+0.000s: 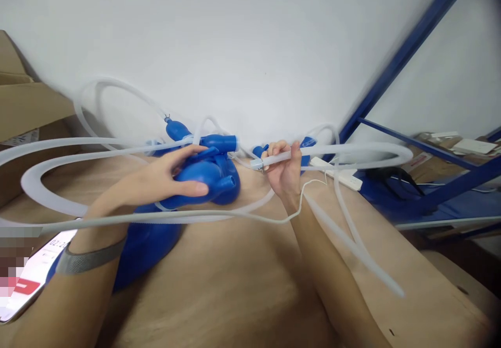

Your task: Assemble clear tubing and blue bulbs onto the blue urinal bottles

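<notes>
My left hand (172, 173) is wrapped around a smooth blue pump bulb (201, 175); a short spout (227, 182) sticks out of it to the right. Further right, my right hand (282, 168) pinches a translucent plastic hose (279, 158) close to its end, where a metal clip (257, 164) sits. That end points left, towards the bulb but apart from it. The hose loops away to the right. More blue bulb pumps (178, 129) with hoses attached lie behind my left hand. A thin white cable (250, 215) crosses in front of my left wrist.
An open cardboard box (35, 109) stands at the left. A phone (43, 272) lies near my left forearm, beside blue material (148, 249) on the wooden table (242, 285). To the right are a white power strip (338, 175) and a blue metal rack (407, 56). A white wall rises behind.
</notes>
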Demonstrator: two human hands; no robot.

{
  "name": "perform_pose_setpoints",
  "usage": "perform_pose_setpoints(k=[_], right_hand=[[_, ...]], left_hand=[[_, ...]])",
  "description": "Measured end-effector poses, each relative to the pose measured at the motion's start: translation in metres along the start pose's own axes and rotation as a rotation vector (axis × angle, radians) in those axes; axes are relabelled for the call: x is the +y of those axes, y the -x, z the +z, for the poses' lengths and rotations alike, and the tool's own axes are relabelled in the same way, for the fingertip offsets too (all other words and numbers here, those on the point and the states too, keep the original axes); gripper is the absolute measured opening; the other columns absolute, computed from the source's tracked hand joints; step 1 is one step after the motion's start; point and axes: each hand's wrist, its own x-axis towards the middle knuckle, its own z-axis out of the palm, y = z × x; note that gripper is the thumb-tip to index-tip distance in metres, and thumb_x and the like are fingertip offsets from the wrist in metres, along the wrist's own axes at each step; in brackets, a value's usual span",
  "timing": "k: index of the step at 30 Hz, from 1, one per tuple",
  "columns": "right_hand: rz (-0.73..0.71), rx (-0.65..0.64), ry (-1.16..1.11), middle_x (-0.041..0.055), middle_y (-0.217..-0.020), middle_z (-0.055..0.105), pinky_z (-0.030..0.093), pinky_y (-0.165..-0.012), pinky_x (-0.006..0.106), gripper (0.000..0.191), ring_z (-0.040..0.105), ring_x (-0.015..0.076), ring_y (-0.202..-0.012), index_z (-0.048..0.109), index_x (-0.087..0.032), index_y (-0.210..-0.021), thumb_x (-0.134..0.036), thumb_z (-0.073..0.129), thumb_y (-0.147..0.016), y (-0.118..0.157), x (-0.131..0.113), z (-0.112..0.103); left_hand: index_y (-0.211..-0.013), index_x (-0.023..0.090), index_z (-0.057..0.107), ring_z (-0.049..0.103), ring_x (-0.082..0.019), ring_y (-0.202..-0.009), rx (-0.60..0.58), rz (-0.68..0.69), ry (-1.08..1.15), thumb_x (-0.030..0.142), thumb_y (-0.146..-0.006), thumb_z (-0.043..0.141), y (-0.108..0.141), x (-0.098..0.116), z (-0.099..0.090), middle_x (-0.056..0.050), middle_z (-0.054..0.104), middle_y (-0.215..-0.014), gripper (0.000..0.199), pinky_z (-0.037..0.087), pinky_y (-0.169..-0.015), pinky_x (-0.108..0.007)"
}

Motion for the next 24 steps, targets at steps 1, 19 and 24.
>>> perform_pose_setpoints(k=[1, 19, 24], right_hand=[[-0.011, 0.021, -0.001, -0.0078, -0.059, 0.043, 0.046, -0.045, 0.025, 0.069, 0.047, 0.0098, -0.046, 0.048, -0.024, -0.063, -0.088, 0.071, -0.077, 0.001, 0.001, 0.004], [0.014, -0.069, 0.08, -0.0033, -0.06, 0.061, 0.051, -0.05, 0.025, 0.04, 0.059, 0.0112, -0.05, 0.065, -0.022, -0.068, -0.056, 0.069, -0.089, 0.014, 0.013, 0.016], [0.046, -0.02, 0.088, -0.0052, -0.049, 0.053, 0.047, -0.045, 0.023, 0.048, 0.057, 0.011, -0.045, 0.071, -0.021, -0.068, -0.064, 0.072, -0.088, 0.013, 0.01, 0.019]], left_hand=[[-0.152, 0.03, 0.058, 0.067, -0.043, -0.128, 0.052, -0.024, -0.047, 0.087, -0.067, 0.076, -0.002, 0.005, 0.004, -0.011, 0.067, -0.147, 0.104, 0.058, -0.107, -0.056], [-0.153, 0.028, 0.059, 0.059, -0.044, -0.137, 0.524, 0.147, -0.426, 0.087, -0.072, 0.064, -0.003, 0.025, 0.024, -0.007, 0.065, -0.145, 0.1, 0.047, -0.118, -0.057], [-0.156, 0.033, 0.056, 0.055, -0.041, -0.141, 0.572, 0.216, -0.529, 0.087, -0.076, 0.064, 0.0, 0.022, 0.027, -0.006, 0.063, -0.149, 0.097, 0.044, -0.12, -0.059]])
